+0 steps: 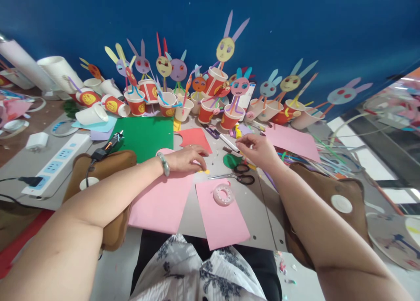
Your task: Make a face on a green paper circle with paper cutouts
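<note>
My left hand (187, 159), with a bangle on its wrist, rests over the edge of pink paper (160, 200). Its fingers are curled down, the tips on a small yellow paper piece (204, 172). My right hand (257, 149) has thumb and forefinger pinched at the lower end of a white marker pen (227, 141). Scissors (231, 176) with black handles lie below, between the hands. A dark green paper circle (231, 161) is by the scissor handles. A roll of clear tape (223, 194) sits on another pink sheet (223, 226) nearer my body.
Paper cups (206, 110) holding rabbit-faced paper figures (225, 50) line the blue wall (183, 12). Green paper (144, 137) and a red cut sheet (197, 139) lie behind my left hand. A power strip (57, 163) is at left. Brown cushions (328, 191) are under both forearms.
</note>
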Available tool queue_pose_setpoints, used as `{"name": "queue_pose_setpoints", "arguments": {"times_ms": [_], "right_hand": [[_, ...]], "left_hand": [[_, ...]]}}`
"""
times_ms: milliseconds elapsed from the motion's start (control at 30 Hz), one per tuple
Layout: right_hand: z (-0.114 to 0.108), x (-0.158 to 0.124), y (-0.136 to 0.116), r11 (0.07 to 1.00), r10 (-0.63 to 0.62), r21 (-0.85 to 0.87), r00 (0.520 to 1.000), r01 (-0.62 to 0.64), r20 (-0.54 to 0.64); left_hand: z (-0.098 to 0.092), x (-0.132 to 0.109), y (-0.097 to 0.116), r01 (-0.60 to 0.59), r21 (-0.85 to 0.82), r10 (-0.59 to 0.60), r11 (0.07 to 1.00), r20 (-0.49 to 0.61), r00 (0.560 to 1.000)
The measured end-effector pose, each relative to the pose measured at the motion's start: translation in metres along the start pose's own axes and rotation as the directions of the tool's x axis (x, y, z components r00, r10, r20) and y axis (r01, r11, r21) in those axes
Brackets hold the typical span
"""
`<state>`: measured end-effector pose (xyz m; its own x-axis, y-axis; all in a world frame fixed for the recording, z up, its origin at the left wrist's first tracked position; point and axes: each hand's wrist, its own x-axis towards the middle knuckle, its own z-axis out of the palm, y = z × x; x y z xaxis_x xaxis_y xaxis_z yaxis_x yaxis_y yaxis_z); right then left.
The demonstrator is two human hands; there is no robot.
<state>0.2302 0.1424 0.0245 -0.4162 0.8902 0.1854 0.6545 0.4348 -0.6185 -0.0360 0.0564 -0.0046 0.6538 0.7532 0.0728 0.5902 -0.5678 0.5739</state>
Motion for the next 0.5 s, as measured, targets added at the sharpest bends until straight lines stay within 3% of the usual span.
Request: {"name": "queue_pose_setpoints", "arguments": {"times_ms": [133,267,500], "right_hand": [[0.003,0.008,0.016,0.987,0.12,-0.107,0.993,-0.122,-0.024],[0.007,0.012,0.023,0.981,0.117,-0.147,0.992,-0.123,-0.047],[-0.03,0.015,0.027,0.986,0.156,-0.007,0.939,-0.167,-0.307]], "left_hand": [[0.002,0.001,-0.002,-0.019,0.0,0.019,1.0,-0.024,1.0],[0.003,0.002,-0.003,-0.028,0.006,0.028,1.0,-0.031,0.999],[0.0,0.0,0.003,0.008,0.0,-0.008,1.0,-0.021,1.0]]}}
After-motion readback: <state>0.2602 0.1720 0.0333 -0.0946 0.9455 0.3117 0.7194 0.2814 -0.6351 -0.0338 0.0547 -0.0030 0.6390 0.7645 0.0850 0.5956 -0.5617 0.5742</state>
